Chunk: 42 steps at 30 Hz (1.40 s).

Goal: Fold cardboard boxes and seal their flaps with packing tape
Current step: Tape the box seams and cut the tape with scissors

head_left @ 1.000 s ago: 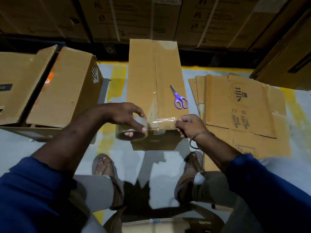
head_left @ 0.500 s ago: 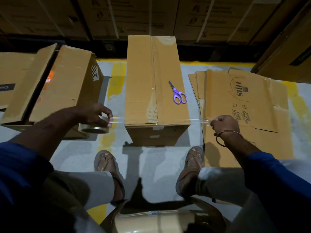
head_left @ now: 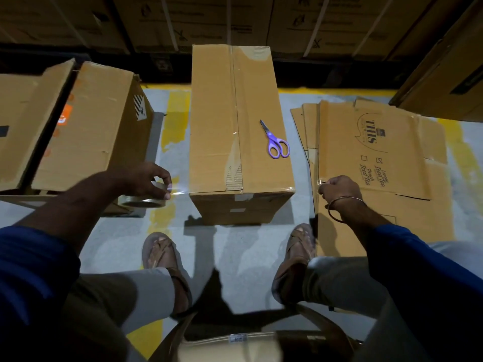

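Note:
A tall closed cardboard box [head_left: 214, 121] stands on the floor in front of me, its centre seam taped. My left hand [head_left: 146, 178] grips a roll of clear packing tape [head_left: 143, 201] just left of the box. My right hand [head_left: 337, 188] pinches the free end of the tape to the right of the box. The clear strip [head_left: 240, 189] stretches between both hands across the box's near top edge. Purple-handled scissors [head_left: 275, 143] lie on the box's top, right of the seam.
An open box [head_left: 86, 131] with raised flaps stands at the left. Several flattened printed cartons [head_left: 373, 152] lie stacked on the floor at the right. Stacked cartons [head_left: 235, 19] line the back, another box [head_left: 444, 74] at far right. My sandalled feet [head_left: 162, 254] rest below.
Both hands have drawn apart from the box's near edge, the left with the roll going left, the right going right, pulling out a long strip of tape across the box.

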{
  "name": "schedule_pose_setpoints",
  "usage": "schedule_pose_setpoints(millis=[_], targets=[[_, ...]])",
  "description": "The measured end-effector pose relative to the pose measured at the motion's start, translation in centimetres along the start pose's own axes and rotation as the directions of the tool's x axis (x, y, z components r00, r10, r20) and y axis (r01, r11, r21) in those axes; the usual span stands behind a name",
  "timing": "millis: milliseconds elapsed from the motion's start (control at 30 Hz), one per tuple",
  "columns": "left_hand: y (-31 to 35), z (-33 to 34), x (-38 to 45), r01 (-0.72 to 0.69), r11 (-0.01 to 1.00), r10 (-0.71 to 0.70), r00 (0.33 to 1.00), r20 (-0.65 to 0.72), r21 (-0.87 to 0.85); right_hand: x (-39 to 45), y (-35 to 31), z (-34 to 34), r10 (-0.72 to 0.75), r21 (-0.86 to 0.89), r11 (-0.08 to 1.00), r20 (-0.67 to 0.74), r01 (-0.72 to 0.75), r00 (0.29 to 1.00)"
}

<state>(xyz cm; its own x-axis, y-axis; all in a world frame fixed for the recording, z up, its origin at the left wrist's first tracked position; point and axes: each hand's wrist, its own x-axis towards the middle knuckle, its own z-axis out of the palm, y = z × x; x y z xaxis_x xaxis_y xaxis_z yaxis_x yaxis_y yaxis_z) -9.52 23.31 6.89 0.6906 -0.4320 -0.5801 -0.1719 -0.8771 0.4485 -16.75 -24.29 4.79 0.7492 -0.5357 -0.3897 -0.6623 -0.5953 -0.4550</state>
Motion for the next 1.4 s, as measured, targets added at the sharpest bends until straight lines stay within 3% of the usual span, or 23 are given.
schedule_pose_setpoints(millis=[200,400,533,600,667,767,833,933,1000,1100,1200,1400], targets=[[-0.8,0.4,1.4,0.036,0.999,-0.035,0.997,0.072,-0.004,1.8,0.1,3.4,0.178,0.115,0.973,0.175,-0.2,0.968],[-0.7,0.4,1.5,0.038,0.999,-0.042,0.99,0.132,0.032,1.7,-0.3,6.4,0.304,0.33,0.831,0.405,-0.448,0.863],[-0.4,0.7,1.8,0.073,0.996,-0.08,0.988,0.13,0.058,1.5,-0.4,6.3,0.306,0.342,0.809,0.447,-0.477,0.84],[0.0,0.9,1.9,0.091,0.991,-0.103,0.986,0.131,0.097,1.7,0.4,6.1,0.289,0.219,0.895,0.382,-0.39,0.878],[0.1,1.1,2.1,0.095,0.987,-0.112,0.984,0.137,0.129,1.4,0.9,5.6,0.206,0.067,0.973,0.186,-0.221,0.961],[0.1,1.3,2.2,0.096,0.985,-0.116,0.984,0.135,0.141,-1.5,0.7,4.9,-0.09,0.123,0.988,-0.012,0.091,0.996],[0.3,1.2,2.2,0.098,0.984,-0.118,0.984,0.134,0.145,-4.2,0.2,4.8,-0.335,0.16,0.93,-0.004,0.331,0.942],[0.9,1.0,2.0,0.09,0.974,-0.113,0.988,0.106,0.208,-7.0,-0.7,6.1,-0.646,-0.059,0.751,0.142,0.657,0.75],[1.1,1.0,2.0,0.084,0.968,-0.108,0.99,0.091,0.238,-8.2,-1.3,7.6,-0.684,-0.258,0.644,0.227,0.72,0.693],[1.0,1.1,2.0,0.078,0.971,-0.102,0.99,0.098,0.227,-10.0,-2.7,9.8,-0.682,-0.404,0.55,0.289,0.731,0.672],[0.8,1.0,2.1,0.079,0.972,-0.1,0.991,0.088,0.222,-11.9,-4.7,12.2,-0.736,-0.42,0.464,0.307,0.78,0.603],[0.2,1.0,2.4,0.062,0.979,-0.078,0.994,0.077,0.194,-15.6,-10.2,17.5,-0.77,-0.4,0.399,0.343,0.825,0.538]])
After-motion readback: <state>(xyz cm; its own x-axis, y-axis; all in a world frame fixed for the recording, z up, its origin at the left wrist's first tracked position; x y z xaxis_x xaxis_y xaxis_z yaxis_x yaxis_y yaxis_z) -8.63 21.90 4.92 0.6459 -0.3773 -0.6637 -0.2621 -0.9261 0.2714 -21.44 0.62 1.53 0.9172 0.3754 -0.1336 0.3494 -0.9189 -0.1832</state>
